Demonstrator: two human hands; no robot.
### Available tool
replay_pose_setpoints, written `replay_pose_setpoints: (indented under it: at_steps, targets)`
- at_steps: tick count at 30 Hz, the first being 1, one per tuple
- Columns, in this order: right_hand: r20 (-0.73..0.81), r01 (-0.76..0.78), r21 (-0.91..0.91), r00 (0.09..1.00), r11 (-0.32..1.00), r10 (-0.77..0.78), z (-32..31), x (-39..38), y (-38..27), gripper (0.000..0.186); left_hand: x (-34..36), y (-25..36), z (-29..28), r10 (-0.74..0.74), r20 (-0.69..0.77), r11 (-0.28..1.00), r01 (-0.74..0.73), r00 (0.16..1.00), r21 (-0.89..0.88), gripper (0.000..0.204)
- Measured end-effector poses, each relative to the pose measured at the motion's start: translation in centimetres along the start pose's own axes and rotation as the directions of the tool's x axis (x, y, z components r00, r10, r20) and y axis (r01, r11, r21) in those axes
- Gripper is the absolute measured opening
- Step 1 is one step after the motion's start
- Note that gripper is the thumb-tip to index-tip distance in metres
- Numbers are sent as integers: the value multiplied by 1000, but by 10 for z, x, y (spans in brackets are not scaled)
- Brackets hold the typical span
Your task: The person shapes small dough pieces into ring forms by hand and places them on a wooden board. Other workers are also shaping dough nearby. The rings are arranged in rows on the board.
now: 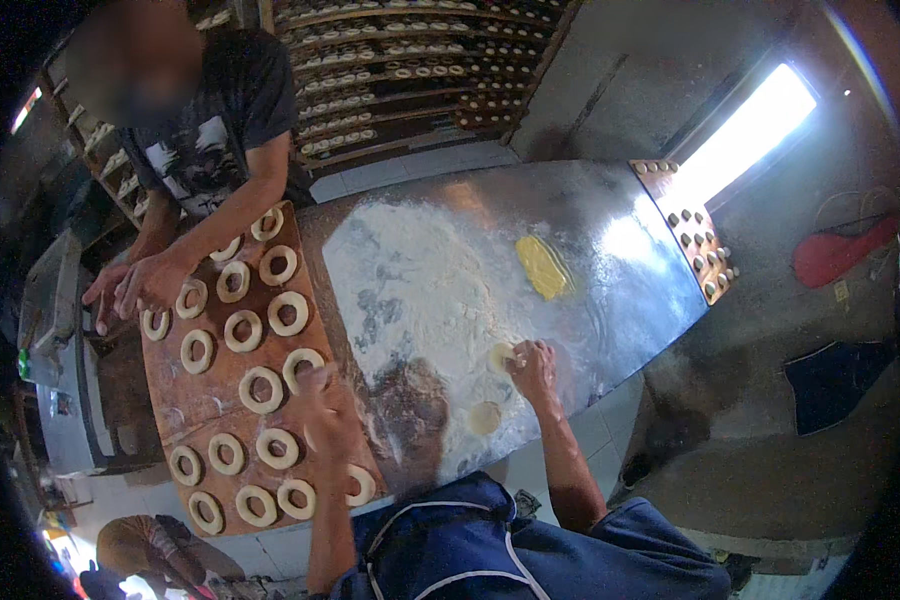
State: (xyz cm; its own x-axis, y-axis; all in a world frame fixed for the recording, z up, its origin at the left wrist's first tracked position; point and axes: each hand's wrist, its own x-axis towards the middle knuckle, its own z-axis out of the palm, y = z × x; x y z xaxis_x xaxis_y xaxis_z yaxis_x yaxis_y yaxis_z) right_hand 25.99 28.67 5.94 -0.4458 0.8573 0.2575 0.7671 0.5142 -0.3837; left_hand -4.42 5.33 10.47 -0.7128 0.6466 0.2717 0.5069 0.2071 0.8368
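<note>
My right hand [533,368] has its fingers bent around a pale dough piece [499,358] on the floured metal table [630,330]. A flat round of dough [485,418] lies below it in the flour. My left hand [322,408] is smeared by motion over the right side of a wooden board [180,395], beside a dough ring [300,370]; whether it holds anything is unclear. More dough rings [261,390] lie spread on the board. A yellow slab of soft fat [540,267] sits on the table, above and right of my right hand.
A co-worker's hands [135,285] are over the board's far left corner. Racks [410,45] of shaped dough stand behind the table. Small boards with dough pieces [700,245] lie at the table's right end. A red object [840,250] is on the right.
</note>
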Motion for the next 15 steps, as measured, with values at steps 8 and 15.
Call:
replay_pose_setpoints:
  at_steps: [8, 15]
  targets:
    - [504, -532, 823, 846, 202, 172, -44, 7, -35, 42, -31, 112, 164, -177, 469, 749, 428, 865, -506, 31]
    - [463, -423, 711, 883, 562, 79, -60, 17, -30, 58, -47, 127, 187, -175, 407, 810, 366, 897, -458, 24]
